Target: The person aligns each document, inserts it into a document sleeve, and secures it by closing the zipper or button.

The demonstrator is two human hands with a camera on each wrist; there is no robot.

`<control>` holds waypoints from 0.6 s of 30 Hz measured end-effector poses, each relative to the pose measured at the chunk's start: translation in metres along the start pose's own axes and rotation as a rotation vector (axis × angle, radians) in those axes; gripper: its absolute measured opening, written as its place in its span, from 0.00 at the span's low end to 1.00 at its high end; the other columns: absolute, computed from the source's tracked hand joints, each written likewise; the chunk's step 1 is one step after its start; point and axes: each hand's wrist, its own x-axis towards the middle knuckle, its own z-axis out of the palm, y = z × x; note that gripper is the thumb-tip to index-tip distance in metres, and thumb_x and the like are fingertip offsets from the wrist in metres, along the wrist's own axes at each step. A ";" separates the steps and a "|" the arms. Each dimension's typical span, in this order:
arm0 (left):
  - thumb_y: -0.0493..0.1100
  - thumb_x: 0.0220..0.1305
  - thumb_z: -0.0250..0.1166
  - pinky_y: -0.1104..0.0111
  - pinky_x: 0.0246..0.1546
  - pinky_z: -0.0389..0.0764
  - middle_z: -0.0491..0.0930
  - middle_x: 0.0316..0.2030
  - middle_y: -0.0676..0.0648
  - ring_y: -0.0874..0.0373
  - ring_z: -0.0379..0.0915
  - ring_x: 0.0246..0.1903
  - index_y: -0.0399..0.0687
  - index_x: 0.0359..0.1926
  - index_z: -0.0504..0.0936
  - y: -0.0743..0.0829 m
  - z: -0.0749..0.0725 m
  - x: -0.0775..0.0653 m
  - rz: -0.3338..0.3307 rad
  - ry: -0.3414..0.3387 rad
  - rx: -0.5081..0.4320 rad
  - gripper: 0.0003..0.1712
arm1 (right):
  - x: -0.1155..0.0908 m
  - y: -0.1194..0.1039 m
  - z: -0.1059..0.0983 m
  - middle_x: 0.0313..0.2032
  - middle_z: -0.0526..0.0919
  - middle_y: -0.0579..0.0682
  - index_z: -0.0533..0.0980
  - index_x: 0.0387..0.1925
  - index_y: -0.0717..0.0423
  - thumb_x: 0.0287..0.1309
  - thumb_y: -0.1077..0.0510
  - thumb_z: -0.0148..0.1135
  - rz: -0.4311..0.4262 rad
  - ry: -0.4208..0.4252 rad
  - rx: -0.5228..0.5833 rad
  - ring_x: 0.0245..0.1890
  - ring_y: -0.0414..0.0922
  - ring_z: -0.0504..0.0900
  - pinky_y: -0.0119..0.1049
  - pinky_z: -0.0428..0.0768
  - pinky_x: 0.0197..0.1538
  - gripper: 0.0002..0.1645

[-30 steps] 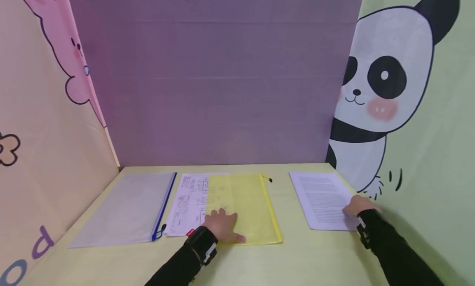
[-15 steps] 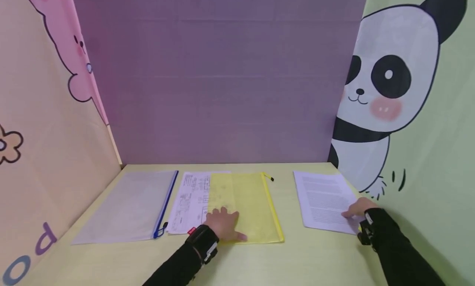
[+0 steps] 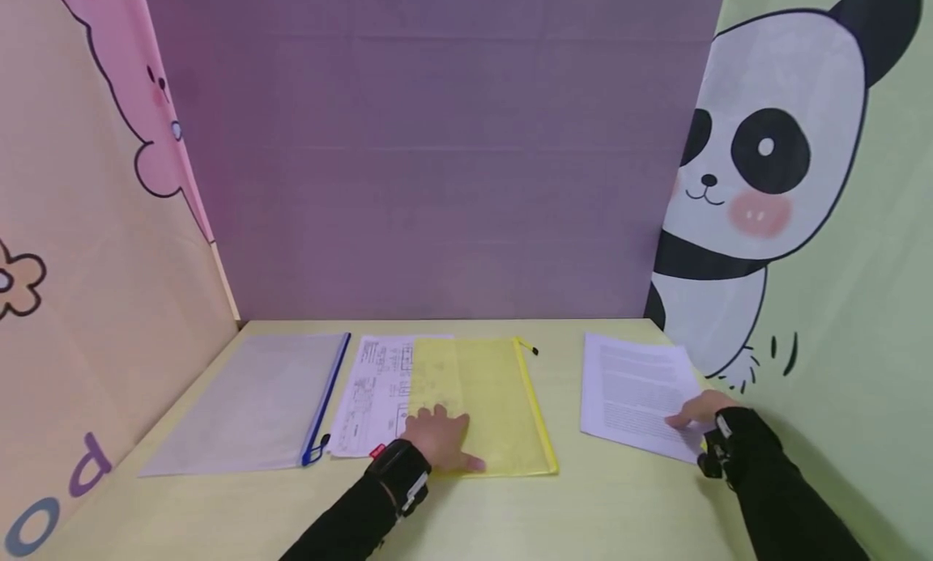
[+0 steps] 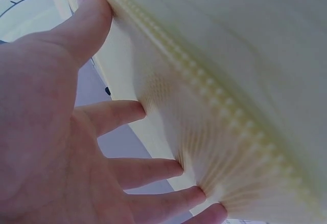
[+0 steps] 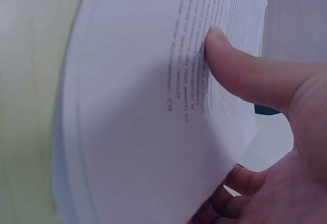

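Purple backdrop (image 3: 452, 164) behind and pale table (image 3: 510, 516) beneath the yellow folder (image 3: 503, 415); right of that folder, printed sheets (image 3: 630, 383), long axis front to back, pinched between thumb and fingers of the right hand (image 3: 703, 408); upon the folder, left hand (image 3: 437, 439), fingers spread wide.

Fingers (image 5: 246, 180) and thumb (image 5: 250, 75) pinch printed sheets (image 5: 133, 132) at one edge.

The papers (image 3: 632, 387) hide the fingertips, save the thumb's, of the right grip (image 3: 704, 405); their print is too small to read in the head view. The yellow folder (image 3: 499, 407) veils part of a printed sheet (image 3: 373, 391). The left sleeve (image 3: 338, 512), right sleeve (image 3: 783, 488) and flower (image 3: 26, 295) are cut off.
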 end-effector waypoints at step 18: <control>0.78 0.52 0.66 0.41 0.59 0.71 0.72 0.65 0.33 0.33 0.70 0.61 0.56 0.70 0.74 0.001 0.000 -0.003 0.006 0.004 0.007 0.51 | 0.019 -0.014 0.014 0.47 0.76 0.75 0.70 0.48 0.85 0.50 0.54 0.76 0.091 0.077 -0.012 0.45 0.61 0.74 0.55 0.74 0.58 0.40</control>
